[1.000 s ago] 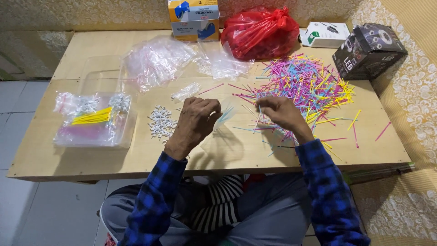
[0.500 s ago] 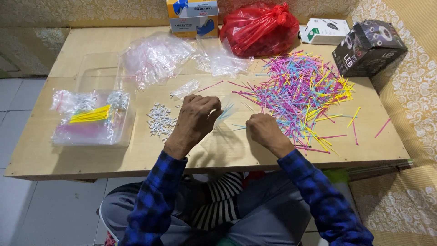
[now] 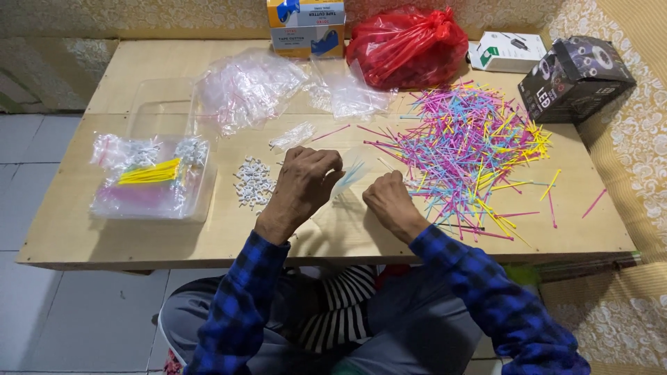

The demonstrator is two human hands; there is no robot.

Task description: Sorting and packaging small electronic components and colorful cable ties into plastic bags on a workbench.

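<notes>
Here, a small clear bag (image 3: 347,177) with a few light-blue sticks inside sits near the table's (image 3: 83,232) front edge, midway along. The left hand (image 3: 306,184) pinches its mouth with curled fingers; the right hand (image 3: 389,201), loosely curled, touches the bag's other side beside the pile of coloured sticks (image 3: 465,149).

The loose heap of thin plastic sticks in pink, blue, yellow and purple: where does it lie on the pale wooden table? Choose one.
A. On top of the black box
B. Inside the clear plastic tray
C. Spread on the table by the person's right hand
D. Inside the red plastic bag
C: the loose heap of thin coloured plastic sticks lies spread on the bare pale wooden table, just beyond the right hand, outside every container.
</notes>
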